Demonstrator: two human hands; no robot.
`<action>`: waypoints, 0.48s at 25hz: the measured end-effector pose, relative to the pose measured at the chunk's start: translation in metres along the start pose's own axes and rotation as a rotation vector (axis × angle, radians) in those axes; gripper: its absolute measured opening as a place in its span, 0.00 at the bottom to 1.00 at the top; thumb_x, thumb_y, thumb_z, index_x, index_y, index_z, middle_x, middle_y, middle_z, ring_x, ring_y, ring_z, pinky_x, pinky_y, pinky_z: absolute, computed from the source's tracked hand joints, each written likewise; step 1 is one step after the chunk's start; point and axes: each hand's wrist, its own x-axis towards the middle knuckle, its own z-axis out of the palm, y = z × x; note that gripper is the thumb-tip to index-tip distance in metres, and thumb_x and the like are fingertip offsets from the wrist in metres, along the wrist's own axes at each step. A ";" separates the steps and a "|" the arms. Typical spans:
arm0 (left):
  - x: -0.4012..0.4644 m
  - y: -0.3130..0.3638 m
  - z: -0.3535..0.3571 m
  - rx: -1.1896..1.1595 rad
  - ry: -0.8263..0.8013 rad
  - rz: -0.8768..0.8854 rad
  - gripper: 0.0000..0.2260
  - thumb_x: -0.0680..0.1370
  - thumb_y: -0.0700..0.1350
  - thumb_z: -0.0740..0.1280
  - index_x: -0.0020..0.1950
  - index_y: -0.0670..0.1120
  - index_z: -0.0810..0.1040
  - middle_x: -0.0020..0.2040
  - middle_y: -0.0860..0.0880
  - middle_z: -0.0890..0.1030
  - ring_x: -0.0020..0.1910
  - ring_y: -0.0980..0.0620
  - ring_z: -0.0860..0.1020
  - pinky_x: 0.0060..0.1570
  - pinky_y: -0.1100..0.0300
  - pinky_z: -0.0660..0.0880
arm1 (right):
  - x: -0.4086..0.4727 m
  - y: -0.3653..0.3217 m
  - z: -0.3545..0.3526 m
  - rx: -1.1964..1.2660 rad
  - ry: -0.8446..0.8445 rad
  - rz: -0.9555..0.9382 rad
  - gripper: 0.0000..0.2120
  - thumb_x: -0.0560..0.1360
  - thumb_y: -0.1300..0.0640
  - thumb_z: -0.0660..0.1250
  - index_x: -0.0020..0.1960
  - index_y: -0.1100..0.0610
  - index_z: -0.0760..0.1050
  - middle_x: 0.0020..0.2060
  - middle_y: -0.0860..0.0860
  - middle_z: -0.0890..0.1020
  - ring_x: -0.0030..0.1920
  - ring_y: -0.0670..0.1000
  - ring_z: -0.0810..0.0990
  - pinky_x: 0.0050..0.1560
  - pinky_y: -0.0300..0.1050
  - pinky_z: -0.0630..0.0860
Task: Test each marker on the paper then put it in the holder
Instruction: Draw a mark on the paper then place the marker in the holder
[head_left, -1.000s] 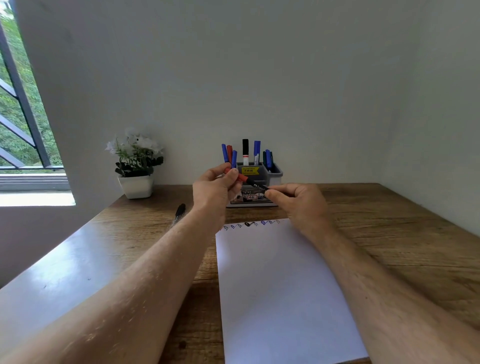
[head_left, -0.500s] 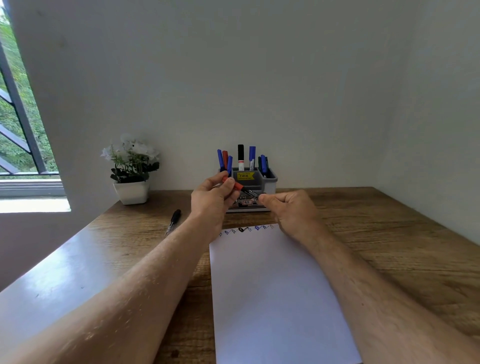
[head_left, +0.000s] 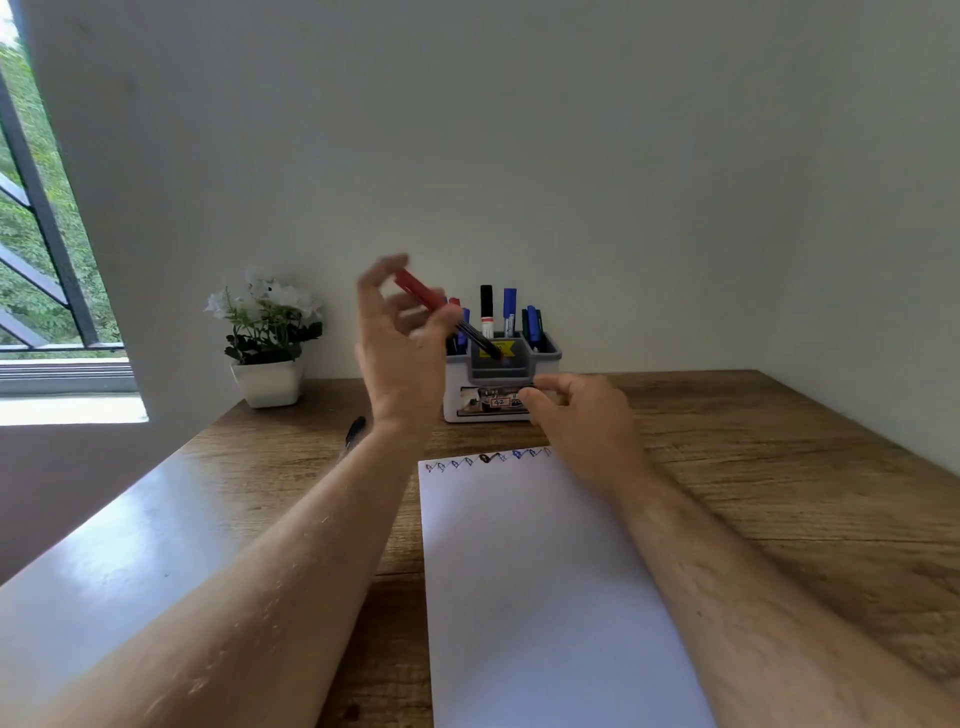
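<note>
Marker (head_left: 447, 313), red-capped with a black barrel, slants down toward the holder (head_left: 501, 384) from the raised left hand (head_left: 402, 343), whose blurred fingers pinch it near the cap. Right hand (head_left: 584, 423) hovers low before the holder, fingers curled; any hold cannot be told. A holder label reads "42". Scribbles line the paper (head_left: 545, 597) on the surface (head_left: 779, 467).

red-framed "42" on the picture label on the holder (head_left: 501, 374) front, yellow sticker above it unreadable, small blue, red and black squiggles along the paper (head_left: 545, 597) far edge
</note>
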 end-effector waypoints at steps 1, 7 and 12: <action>0.005 0.001 -0.001 0.020 0.052 0.083 0.26 0.73 0.31 0.72 0.60 0.56 0.68 0.49 0.45 0.83 0.46 0.53 0.84 0.47 0.59 0.81 | 0.000 0.000 0.000 -0.023 0.006 -0.010 0.17 0.79 0.51 0.66 0.66 0.56 0.78 0.52 0.52 0.85 0.48 0.44 0.82 0.51 0.37 0.80; 0.022 -0.020 -0.003 0.174 0.102 0.194 0.20 0.75 0.34 0.71 0.59 0.46 0.65 0.48 0.52 0.83 0.45 0.59 0.84 0.49 0.63 0.80 | -0.002 0.000 0.002 -0.074 -0.083 -0.051 0.18 0.80 0.54 0.65 0.68 0.54 0.75 0.50 0.53 0.84 0.48 0.48 0.82 0.54 0.47 0.81; 0.027 -0.032 -0.002 0.331 0.041 0.152 0.20 0.76 0.38 0.71 0.64 0.48 0.68 0.52 0.52 0.82 0.44 0.60 0.83 0.42 0.71 0.77 | 0.003 0.001 0.006 -0.132 -0.113 -0.066 0.15 0.80 0.54 0.66 0.66 0.54 0.77 0.51 0.56 0.84 0.43 0.45 0.77 0.51 0.45 0.79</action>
